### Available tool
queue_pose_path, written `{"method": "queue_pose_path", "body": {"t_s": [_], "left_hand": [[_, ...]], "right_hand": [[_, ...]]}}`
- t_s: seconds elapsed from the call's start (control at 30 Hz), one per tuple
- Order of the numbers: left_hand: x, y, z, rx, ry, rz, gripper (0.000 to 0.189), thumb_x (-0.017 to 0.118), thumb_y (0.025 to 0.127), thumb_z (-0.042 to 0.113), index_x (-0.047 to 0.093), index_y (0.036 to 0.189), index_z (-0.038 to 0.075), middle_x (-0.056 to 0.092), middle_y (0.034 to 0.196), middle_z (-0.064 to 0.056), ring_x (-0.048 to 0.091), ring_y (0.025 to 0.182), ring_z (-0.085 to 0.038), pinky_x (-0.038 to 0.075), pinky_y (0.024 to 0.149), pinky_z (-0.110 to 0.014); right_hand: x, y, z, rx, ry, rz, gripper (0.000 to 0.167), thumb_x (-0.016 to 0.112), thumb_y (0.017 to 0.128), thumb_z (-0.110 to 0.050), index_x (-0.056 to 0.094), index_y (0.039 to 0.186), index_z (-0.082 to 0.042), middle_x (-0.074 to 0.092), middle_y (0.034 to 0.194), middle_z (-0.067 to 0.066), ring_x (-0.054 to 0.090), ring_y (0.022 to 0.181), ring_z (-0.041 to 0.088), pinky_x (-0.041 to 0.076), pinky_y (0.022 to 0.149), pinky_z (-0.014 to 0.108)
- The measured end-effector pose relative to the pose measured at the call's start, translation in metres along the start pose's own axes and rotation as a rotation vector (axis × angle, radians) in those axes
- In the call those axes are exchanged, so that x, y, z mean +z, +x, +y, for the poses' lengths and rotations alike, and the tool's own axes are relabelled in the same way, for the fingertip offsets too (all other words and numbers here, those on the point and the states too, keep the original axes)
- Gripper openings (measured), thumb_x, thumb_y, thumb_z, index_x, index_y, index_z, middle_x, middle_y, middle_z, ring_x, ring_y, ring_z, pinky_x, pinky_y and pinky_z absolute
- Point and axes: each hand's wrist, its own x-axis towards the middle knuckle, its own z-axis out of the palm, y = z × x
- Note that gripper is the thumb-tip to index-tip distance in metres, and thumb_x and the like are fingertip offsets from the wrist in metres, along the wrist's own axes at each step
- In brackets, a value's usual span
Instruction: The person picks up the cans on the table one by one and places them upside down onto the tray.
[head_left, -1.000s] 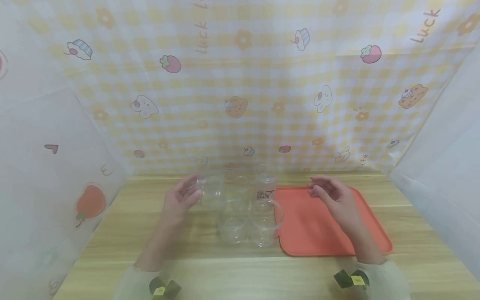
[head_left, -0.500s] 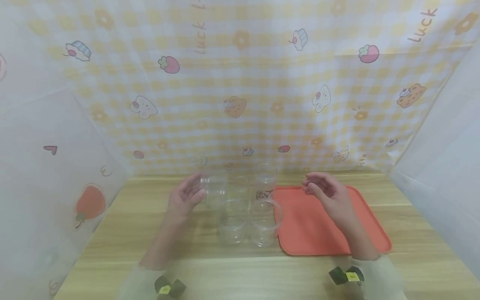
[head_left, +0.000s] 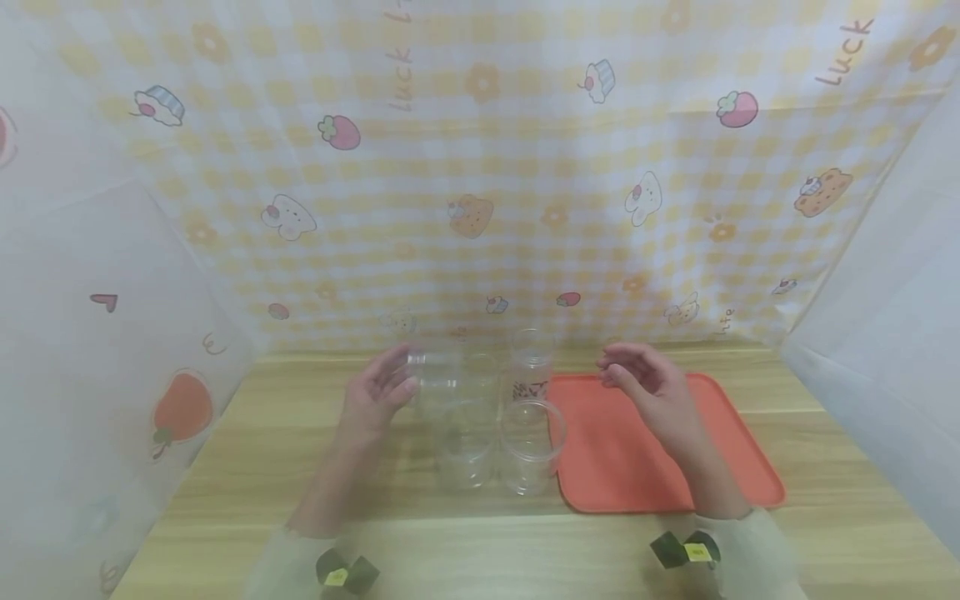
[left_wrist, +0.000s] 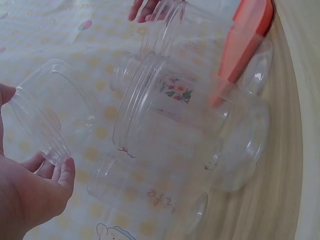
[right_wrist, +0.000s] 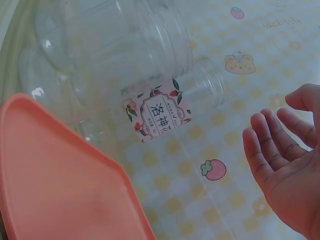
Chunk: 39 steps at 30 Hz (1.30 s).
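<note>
My left hand [head_left: 378, 396] grips a clear plastic jar [left_wrist: 59, 107] by its threaded neck, at the left of the other jars. That held jar lies tilted on its side in the air, its mouth toward my palm. Several more clear jars stand together on the table. Front right of them is a wide-mouthed jar [head_left: 532, 450]; behind it stands a taller jar with a flowered label [right_wrist: 162, 112]. My right hand [head_left: 648, 392] hovers over the far part of the orange tray [head_left: 637, 467], fingers loosely bent, with nothing in it.
The wood-grain table [head_left: 247, 467] extends on both sides. A yellow checked cloth [head_left: 525, 167] hangs behind it, and pale cloth walls [head_left: 90, 350] close off the sides. The tray's left edge lies right beside the jars.
My left hand has carried the held jar to the right, closer to the standing jars. My right hand has drifted slightly left over the tray.
</note>
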Motion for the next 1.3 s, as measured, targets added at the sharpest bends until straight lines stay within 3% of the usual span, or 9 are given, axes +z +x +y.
{"method": "queue_pose_path", "body": {"t_s": [0.3, 0.6, 0.9, 1.3], "left_hand": [[0.006, 0.002, -0.002, 0.023, 0.001, -0.046, 0.061, 0.064, 0.093, 0.015, 0.046, 0.150, 0.008, 0.043, 0.152, -0.015, 0.041, 0.137, -0.041, 0.043, 0.108, -0.040], [0.012, 0.001, 0.000, 0.021, -0.026, -0.034, 0.064, 0.067, 0.091, 0.015, 0.045, 0.150, 0.005, 0.045, 0.152, -0.014, 0.048, 0.132, -0.033, 0.047, 0.103, -0.033], [0.020, 0.005, 0.001, 0.027, -0.044, -0.032, 0.062, 0.068, 0.089, 0.014, 0.049, 0.148, 0.006, 0.048, 0.149, -0.012, 0.051, 0.130, -0.034, 0.051, 0.100, -0.037], [0.031, 0.010, 0.000, 0.042, -0.063, -0.051, 0.061, 0.069, 0.088, 0.012, 0.050, 0.146, 0.004, 0.048, 0.149, -0.012, 0.050, 0.131, -0.036, 0.048, 0.104, -0.038]], "right_hand": [[0.008, 0.004, -0.002, 0.010, 0.023, 0.011, 0.024, 0.057, 0.101, 0.007, 0.059, 0.125, 0.009, 0.067, 0.109, 0.016, 0.067, 0.097, 0.033, 0.058, 0.085, 0.034], [0.016, 0.007, -0.005, -0.002, 0.037, -0.003, 0.024, 0.058, 0.100, 0.008, 0.058, 0.124, 0.011, 0.066, 0.111, 0.017, 0.068, 0.097, 0.024, 0.058, 0.085, 0.035], [0.024, 0.010, -0.005, -0.003, 0.074, 0.000, 0.026, 0.057, 0.099, 0.009, 0.056, 0.125, 0.015, 0.060, 0.118, 0.030, 0.067, 0.100, 0.025, 0.058, 0.086, 0.034], [0.033, 0.014, -0.006, -0.001, 0.086, -0.006, 0.027, 0.057, 0.099, 0.009, 0.057, 0.126, 0.013, 0.061, 0.119, 0.025, 0.066, 0.101, 0.024, 0.058, 0.087, 0.035]]}}
